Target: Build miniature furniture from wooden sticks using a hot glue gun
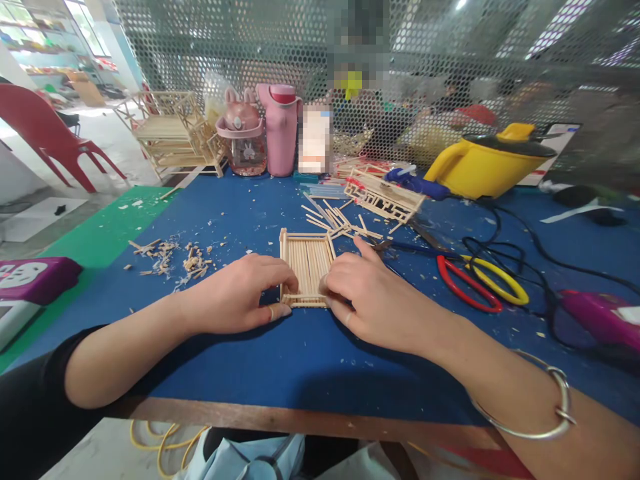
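A flat panel of thin wooden sticks (306, 265) lies on the blue table top (280, 360) in front of me. My left hand (240, 293) rests at its left near corner, fingers curled, thumb and fingertips pressed on the frame's edge. My right hand (373, 297) holds the right near corner the same way, fingers bent against the panel's side. A silver bangle (540, 407) circles my right wrist. Loose sticks (333, 219) lie just beyond the panel.
Wood scraps (173, 257) lie at left. Red and yellow handled scissors (480, 283), black cables (505, 250), a purple tool (600, 317) at right. A stick model (383, 193), yellow kettle (487, 163), pink bottles (280, 127) and a bigger stick structure (173, 133) stand behind.
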Available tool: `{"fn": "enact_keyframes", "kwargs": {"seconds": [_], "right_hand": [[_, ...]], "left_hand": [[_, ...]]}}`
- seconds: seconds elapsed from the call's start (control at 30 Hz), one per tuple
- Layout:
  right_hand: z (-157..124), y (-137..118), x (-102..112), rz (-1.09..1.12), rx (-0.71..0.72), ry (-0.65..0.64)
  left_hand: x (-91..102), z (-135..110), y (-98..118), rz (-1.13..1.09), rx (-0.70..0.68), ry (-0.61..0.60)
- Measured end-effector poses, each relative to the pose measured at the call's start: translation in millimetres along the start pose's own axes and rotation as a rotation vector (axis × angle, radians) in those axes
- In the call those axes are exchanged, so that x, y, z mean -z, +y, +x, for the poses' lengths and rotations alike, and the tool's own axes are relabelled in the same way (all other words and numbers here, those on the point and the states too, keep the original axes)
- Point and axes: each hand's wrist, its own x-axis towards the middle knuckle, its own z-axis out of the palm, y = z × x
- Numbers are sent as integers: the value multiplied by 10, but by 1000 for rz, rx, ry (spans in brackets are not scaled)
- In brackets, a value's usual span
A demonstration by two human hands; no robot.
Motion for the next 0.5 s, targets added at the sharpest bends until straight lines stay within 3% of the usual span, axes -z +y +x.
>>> {"fn": "enact_keyframes", "kwargs": {"seconds": [0.17, 0.5], "right_hand": [[-9, 14, 3, 4, 65, 35], [-70, 111, 22, 83, 39, -17]], "left_hand": [[-5, 18, 9, -3, -39, 31], [-37, 30, 41, -31, -37, 40]]}}
